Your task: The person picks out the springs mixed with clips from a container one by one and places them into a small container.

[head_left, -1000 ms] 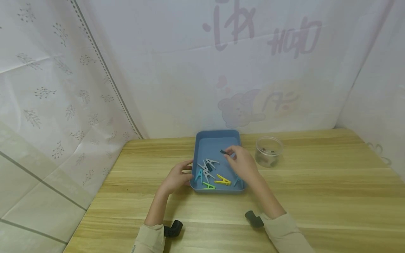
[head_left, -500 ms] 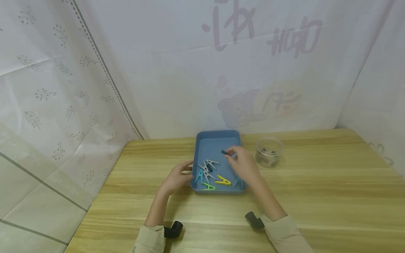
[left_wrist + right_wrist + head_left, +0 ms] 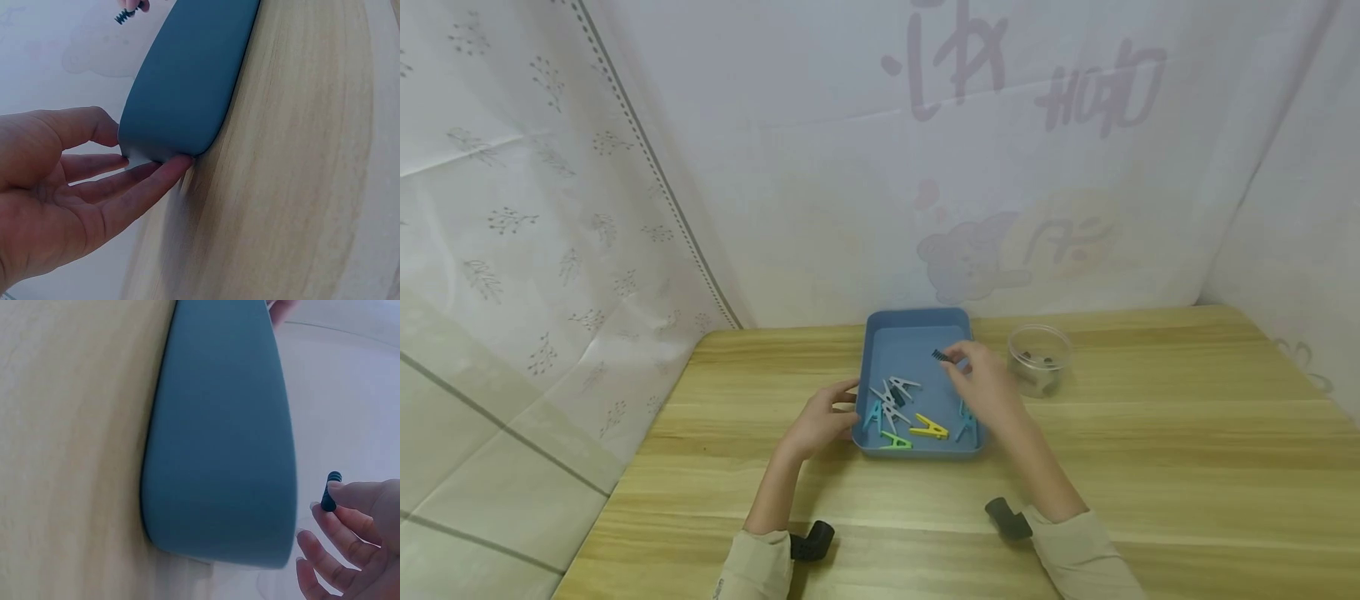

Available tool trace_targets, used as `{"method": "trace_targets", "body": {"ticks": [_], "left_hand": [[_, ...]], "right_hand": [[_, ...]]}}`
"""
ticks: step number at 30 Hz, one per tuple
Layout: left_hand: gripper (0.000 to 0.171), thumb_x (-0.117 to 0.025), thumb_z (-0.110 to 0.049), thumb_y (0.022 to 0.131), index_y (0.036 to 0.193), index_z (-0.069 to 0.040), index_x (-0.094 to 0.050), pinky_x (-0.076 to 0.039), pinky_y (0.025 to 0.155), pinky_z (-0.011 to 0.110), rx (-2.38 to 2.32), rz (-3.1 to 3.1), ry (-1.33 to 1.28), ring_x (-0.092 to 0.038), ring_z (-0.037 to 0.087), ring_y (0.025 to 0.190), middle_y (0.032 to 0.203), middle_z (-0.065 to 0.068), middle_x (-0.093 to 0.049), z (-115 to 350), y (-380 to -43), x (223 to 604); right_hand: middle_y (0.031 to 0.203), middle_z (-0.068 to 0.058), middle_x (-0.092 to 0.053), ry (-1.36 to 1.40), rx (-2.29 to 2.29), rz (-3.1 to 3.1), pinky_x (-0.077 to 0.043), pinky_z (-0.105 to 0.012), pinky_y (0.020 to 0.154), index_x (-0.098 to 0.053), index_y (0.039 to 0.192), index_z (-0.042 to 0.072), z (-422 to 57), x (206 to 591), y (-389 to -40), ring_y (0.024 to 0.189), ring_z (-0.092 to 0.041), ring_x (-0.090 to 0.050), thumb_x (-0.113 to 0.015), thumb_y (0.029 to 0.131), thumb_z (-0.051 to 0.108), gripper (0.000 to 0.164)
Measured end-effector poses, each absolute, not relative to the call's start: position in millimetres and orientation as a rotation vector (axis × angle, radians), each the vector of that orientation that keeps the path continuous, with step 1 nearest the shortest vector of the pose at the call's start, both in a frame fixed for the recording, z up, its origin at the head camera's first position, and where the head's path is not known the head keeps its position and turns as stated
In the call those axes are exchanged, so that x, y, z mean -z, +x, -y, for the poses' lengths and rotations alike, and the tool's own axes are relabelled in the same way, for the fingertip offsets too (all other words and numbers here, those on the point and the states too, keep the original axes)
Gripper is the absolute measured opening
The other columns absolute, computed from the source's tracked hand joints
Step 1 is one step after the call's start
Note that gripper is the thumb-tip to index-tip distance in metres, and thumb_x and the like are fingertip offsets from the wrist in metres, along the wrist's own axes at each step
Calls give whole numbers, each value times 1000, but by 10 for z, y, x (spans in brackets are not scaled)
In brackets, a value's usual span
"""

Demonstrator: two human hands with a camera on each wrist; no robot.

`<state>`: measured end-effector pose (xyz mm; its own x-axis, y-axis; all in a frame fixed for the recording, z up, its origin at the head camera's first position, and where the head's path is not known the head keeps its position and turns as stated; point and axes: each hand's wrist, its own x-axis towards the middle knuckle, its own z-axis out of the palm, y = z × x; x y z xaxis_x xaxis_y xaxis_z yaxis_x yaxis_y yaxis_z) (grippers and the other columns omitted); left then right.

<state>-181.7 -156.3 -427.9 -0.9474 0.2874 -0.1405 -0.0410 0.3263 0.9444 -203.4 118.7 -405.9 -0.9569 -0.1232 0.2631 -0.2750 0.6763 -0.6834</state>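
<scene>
My right hand pinches a small dark coil spring between thumb and fingertips, above the right side of a blue tray. Its coils also show past the tray in the left wrist view. My left hand touches the tray's outer wall with fairly straight fingers, its thumb at the rim. In the tray lie several clothespins: a yellow one, a green one, a blue one, grey ones and a teal one at the right wall. A dark piece is partly hidden among the grey ones.
A clear round tub with dark things in it stands right of the tray, just beyond my right hand. Wood-grain table surrounds both. A printed curtain hangs behind the table. Black angled pieces sit at both sleeves.
My right hand has moved slightly to the right and away, toward the clear tub, with the spring. More of the teal clothespin now shows. The left hand stays at the tray.
</scene>
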Motion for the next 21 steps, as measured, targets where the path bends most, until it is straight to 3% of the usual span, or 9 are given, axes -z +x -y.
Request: {"method": "trace_targets", "body": {"ticks": [6,21], "left_hand": [[65,-56,6,97,159,8,-37,-66,83,45,-1653,-2314,228,-64,49,126,145,38,-52,1568,-1820,4287],[64,-56,6,97,159,7,-38,-66,81,43,-1641,-2330,214,-63,48,127,144,36,-54,1568,-1828,4299]], "right_hand": [[109,-18,-75,343,-1110,2658,-62,-48,78,-73,117,-3,-1229,4043,-2025,97,-36,-71,-72,100,12,23],[120,-19,-73,213,-1114,2713,-62,-53,84,-70,125,0,-1376,3974,-2011,107,-39,-71,-65,105,16,26]]}}
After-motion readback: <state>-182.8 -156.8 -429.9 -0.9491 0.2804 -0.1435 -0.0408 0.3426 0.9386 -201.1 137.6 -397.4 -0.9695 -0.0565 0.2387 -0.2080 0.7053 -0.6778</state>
